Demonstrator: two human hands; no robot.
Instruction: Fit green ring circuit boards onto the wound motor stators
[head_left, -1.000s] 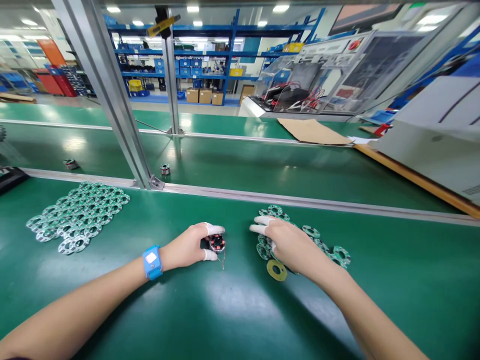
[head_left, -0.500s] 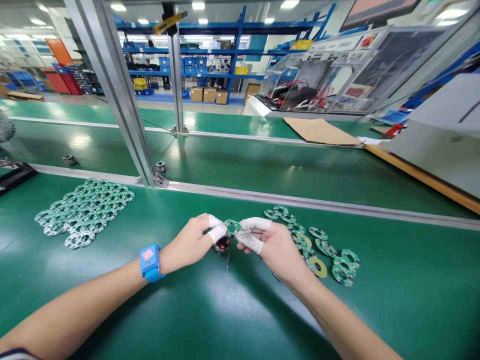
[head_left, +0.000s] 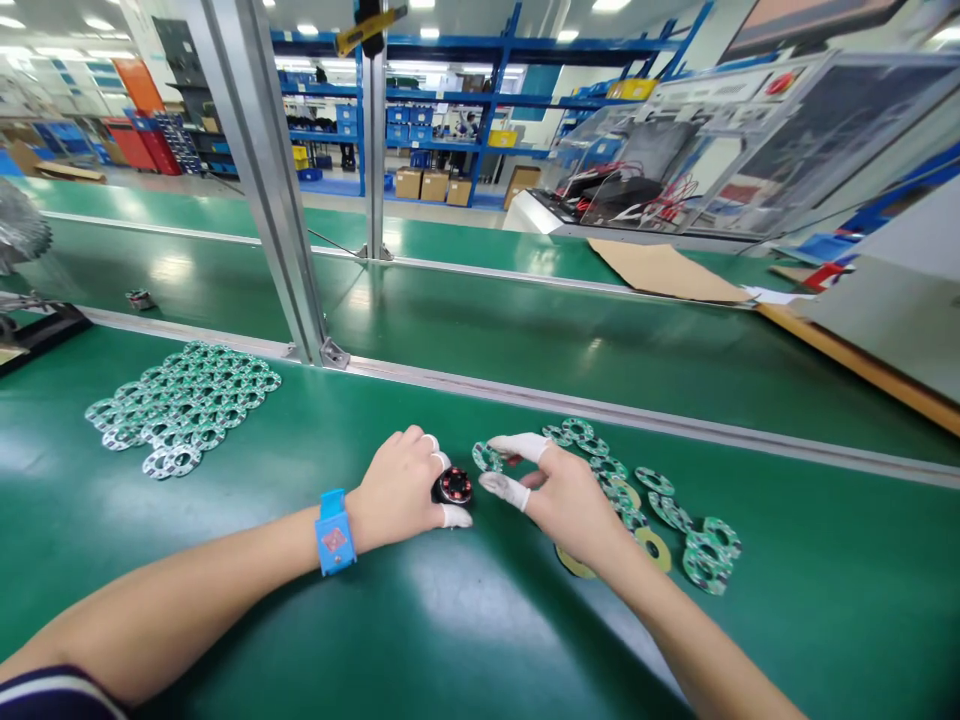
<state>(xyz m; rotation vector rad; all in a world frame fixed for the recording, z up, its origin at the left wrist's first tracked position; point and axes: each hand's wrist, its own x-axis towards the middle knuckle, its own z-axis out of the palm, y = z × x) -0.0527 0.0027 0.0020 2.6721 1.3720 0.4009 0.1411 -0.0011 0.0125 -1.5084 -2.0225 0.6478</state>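
Several cardboard boxes stand beyond the green rings.

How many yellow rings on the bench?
3 yellow rings visible: one partly behind the right hand, one just right of its wrist, one farther back, partly under green ring boards. More may be hidden beneath the boards or hand.

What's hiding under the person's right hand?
Green ring-shaped circuit boards and yellow rings poke out around the right hand, on the green tabletop. Whatever is straight beneath is covered, so I can't tell if more rings are there.
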